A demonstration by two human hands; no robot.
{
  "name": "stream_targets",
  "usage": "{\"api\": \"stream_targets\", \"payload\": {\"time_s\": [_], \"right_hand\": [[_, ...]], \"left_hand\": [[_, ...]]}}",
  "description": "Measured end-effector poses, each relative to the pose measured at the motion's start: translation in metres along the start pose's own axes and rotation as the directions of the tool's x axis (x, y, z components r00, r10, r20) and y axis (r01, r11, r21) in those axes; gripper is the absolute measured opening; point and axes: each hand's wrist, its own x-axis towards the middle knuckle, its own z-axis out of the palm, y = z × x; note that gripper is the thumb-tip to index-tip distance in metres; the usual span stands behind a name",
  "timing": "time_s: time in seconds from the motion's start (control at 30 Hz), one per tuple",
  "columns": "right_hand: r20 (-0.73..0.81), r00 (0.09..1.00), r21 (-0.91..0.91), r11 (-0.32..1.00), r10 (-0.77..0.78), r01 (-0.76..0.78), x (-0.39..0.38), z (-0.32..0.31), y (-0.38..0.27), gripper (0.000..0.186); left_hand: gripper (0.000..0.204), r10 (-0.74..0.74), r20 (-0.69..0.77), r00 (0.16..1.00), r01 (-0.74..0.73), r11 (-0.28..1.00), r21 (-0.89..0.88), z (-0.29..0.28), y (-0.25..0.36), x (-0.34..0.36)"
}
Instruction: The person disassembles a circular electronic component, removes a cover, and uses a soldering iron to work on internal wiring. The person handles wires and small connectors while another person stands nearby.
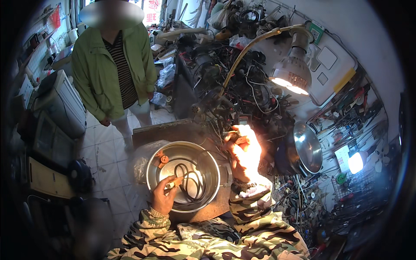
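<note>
A round steel pot (215, 173) stands on the worn brown table (212, 213), with a coiled black cord (187, 184) and an orange-brown piece (163, 159) inside. Over the pot's near left rim, my left hand (163, 199) pinches a small pale yellowish piece (174, 182) whose kind I cannot make out. My right hand (244, 154) is raised beyond the pot's right side, under strong lamplight. Its fingers are closed on something small and dark, washed out by glare. A thin dark lead runs from the pot toward this hand.
A lit lamp (292, 71) on a bent arm hangs above right. Tangled cables (234, 82) crowd the far side. Another steel bowl (307, 147) stands at right. A person in a green jacket (93, 69) stands at far left, beside clear plastic wrap (145, 158).
</note>
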Motion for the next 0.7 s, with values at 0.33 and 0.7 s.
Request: {"api": "stream_targets", "payload": {"time_s": [0.33,0.7], "right_hand": [[0.016,0.991,-0.075,0.989,0.13,-0.129,-0.015,0.023,-0.012,0.062],[-0.066,0.986,-0.146,0.976,0.152,-0.16,-0.003,0.013,-0.004,0.054]], "left_hand": [[0.033,0.055,-0.159,0.986,0.001,0.942,0.335,-0.014,-0.01,-0.01],[0.031,0.242,-0.192,0.951,-0.169,0.928,0.332,-0.014,-0.01,0.005]]}}
